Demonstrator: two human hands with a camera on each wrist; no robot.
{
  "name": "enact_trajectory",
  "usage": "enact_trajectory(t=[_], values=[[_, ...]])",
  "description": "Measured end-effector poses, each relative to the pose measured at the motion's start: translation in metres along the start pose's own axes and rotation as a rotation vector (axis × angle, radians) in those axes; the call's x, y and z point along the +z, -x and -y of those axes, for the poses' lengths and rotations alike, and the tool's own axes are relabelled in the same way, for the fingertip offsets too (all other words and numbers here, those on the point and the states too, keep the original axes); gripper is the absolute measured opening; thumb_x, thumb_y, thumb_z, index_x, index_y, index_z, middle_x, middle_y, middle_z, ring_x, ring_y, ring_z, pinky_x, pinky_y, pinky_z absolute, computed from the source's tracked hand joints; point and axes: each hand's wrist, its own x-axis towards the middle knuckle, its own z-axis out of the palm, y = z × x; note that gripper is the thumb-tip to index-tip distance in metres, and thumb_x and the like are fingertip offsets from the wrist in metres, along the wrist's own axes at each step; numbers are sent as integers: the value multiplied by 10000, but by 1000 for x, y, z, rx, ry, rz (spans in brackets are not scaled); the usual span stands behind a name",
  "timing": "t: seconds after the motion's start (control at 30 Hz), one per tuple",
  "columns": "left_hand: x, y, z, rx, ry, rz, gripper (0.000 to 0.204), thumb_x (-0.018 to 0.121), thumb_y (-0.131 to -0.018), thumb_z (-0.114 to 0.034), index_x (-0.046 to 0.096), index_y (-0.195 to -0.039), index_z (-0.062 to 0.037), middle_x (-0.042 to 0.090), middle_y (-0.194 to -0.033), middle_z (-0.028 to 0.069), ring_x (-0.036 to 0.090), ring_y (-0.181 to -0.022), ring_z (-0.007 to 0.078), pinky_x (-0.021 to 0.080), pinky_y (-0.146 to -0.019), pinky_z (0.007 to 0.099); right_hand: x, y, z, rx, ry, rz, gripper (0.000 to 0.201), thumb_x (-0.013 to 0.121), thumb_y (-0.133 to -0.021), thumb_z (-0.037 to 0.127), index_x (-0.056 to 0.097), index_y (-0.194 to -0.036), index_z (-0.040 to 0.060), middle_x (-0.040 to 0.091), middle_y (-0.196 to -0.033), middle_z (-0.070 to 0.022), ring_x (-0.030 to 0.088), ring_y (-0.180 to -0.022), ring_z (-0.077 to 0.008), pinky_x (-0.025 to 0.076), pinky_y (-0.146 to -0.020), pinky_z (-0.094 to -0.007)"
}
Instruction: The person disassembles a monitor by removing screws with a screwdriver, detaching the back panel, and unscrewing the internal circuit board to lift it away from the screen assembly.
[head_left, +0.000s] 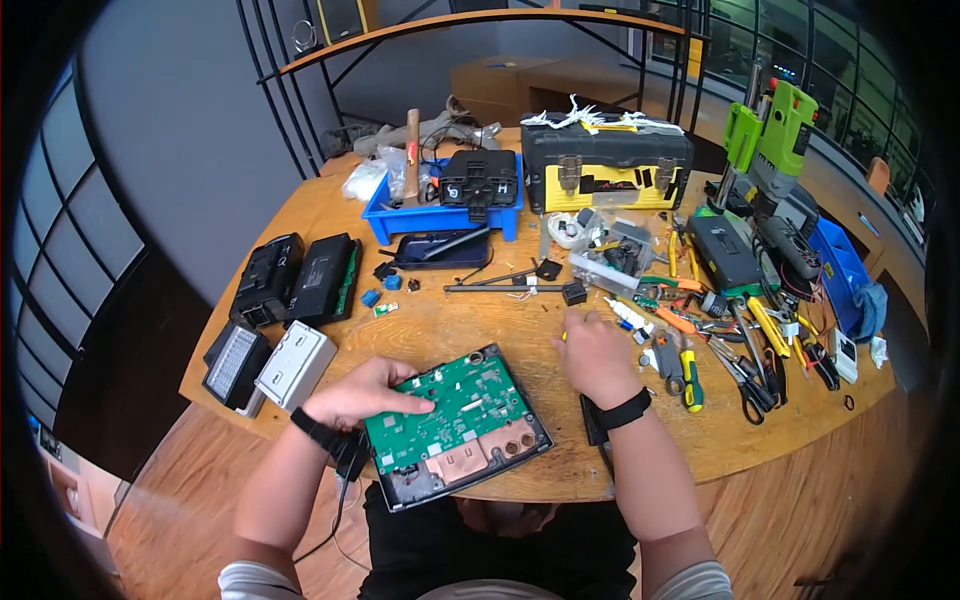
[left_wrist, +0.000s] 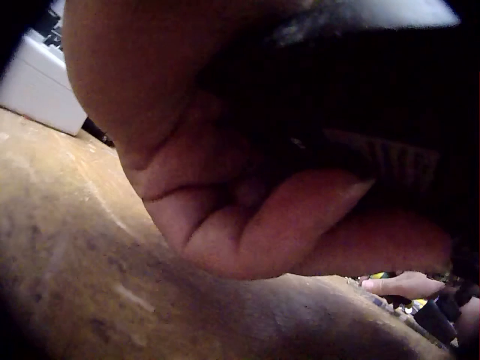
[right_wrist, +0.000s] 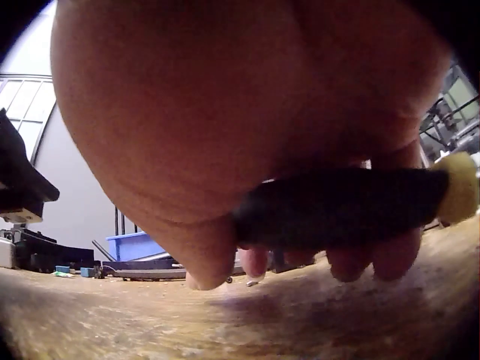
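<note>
A green circuit board with copper-coloured plates sits in a dark open housing, tilted near the table's front edge. My left hand grips its left side, thumb across the board and fingers curled beneath, as the left wrist view shows. Over the table to the right, my right hand holds a tool with a thick black handle and a yellow end. Its fingers wrap the handle, with fingertips close over the wood; the tool's working end is hidden.
Pliers, scissors and a yellow-green screwdriver crowd the right side. Black battery-like packs and a white box stand left. Behind are a blue bin, a toolbox and a green drill stand.
</note>
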Motion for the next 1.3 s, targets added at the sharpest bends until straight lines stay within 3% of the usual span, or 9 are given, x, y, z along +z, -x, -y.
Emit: enact_trajectory(t=[0.3, 0.53, 0.67, 0.73, 0.83, 1.0, 1.13, 1.2, 1.3], values=[[6, 17, 41, -10, 184, -23, 355, 781, -920, -238, 714, -1093, 65, 758, -934, 72, 707, -777, 97, 570, -691, 245, 11, -5, -11, 81, 67, -114, 448, 799, -834, 386, 632, -1062, 39, 688, -977, -201, 705, -931, -383, 574, -775, -478], [5, 10, 48, 37, 155, 32, 332, 763, -936, -225, 722, -1090, 66, 759, -916, 67, 704, -750, 95, 564, -677, 240, -34, 19, 15, 48, 94, -161, 355, 738, -901, 364, 677, -1008, 31, 697, -999, -218, 697, -993, -383, 575, -782, -468], [9, 9, 43, 45, 148, -4, 337, 769, -932, -244, 725, -1044, 71, 748, -873, 75, 697, -717, 105, 559, -643, 249, -52, 76, 38, -41, -287, 120, 388, 600, -1004, 383, 704, -1006, 9, 715, -943, -248, 715, -868, -377, 568, -760, -466], [7, 7, 45, 55, 179, -1, 354, 779, -926, -256, 721, -1028, 77, 744, -866, 86, 697, -714, 114, 559, -640, 254, -38, 101, 41, -19, -550, 273, 433, 551, -1037, 420, 698, -1055, 13, 727, -858, -186, 722, -708, -314, 576, -643, -409], [5, 8, 49, 25, 169, -13, 364, 758, -943, -276, 723, -1027, 76, 742, -865, 85, 696, -706, 120, 554, -624, 252, -21, 125, 56, 338, -907, 524, 449, 513, -1061, 447, 670, -1074, 26, 673, -752, -45, 637, -590, -91, 521, -516, -244], [-5, 3, 67, 79, 163, 26, 384, 675, -1002, -316, 725, -1029, 64, 736, -849, 61, 680, -710, 121, 543, -652, 262, 8, 149, 61, 460, -1078, 414, 386, 482, -1092, 358, 646, -1046, 11, 656, -773, -28, 630, -611, -90, 519, -528, -226], [-12, -3, 83, 257, 184, -106, 632, 442, -1072, -514, 698, -1037, 63, 737, -839, 136, 704, -704, 187, 565, -659, 282, 0, 175, 51, 599, -1300, 402, 373, 478, -1094, 351, 633, -1079, 11, 683, -808, -71, 651, -623, -117, 545, -547, -233], [-16, 18, 70, 41, 380, -22, 683, 412, -1063, -565, 668, -1042, 68, 723, -859, 186, 714, -701, 236, 590, -644, 324, -14, 187, 38, 747, -1356, 289, 378, 484, -1093, 351, 638, -1099, 6, 681, -798, -73, 642, -605, -117, 539, -527, -234], [-14, 32, 70, -79, 162, 22, 677, 450, -1046, -575, 634, -980, 73, 713, -824, 204, 719, -668, 264, 602, -601, 343, -40, 191, -2, 756, -1420, 170, 347, 486, -1092, 343, 636, -1090, 30, 693, -800, -73, 635, -591, -109, 534, -509, -231]])
